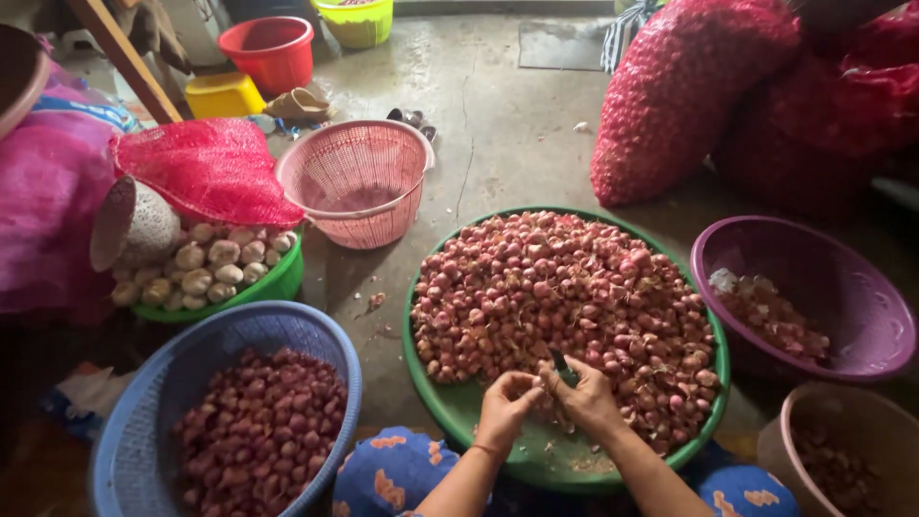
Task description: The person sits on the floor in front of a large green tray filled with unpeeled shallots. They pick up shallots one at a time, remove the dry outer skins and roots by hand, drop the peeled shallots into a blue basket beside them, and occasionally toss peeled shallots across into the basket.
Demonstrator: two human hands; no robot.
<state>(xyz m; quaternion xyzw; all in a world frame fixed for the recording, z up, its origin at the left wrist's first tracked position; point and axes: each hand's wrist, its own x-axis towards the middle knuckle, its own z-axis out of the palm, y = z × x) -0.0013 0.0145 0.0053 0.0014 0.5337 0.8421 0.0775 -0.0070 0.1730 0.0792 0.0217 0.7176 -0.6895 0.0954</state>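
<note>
A wide green tray (pixel 450 407) in front of me is heaped with small red shallots (pixel 565 297). Over its near rim, my right hand (pixel 589 397) grips a small dark-bladed knife (pixel 563 368), blade pointing up. My left hand (pixel 505 404) is closed beside it, fingers curled around a shallot that is mostly hidden. The two hands touch each other above the bare near part of the tray, where a few skin scraps lie.
A blue basket (pixel 144 421) of shallots sits at my left knee. A purple basin (pixel 842 278) holds peelings on the right, with a tan bowl (pixel 862 431) below it. Behind stand an empty pink basket (pixel 359 177), a green bowl of garlic (pixel 273 285) and red mesh sacks (pixel 689 86).
</note>
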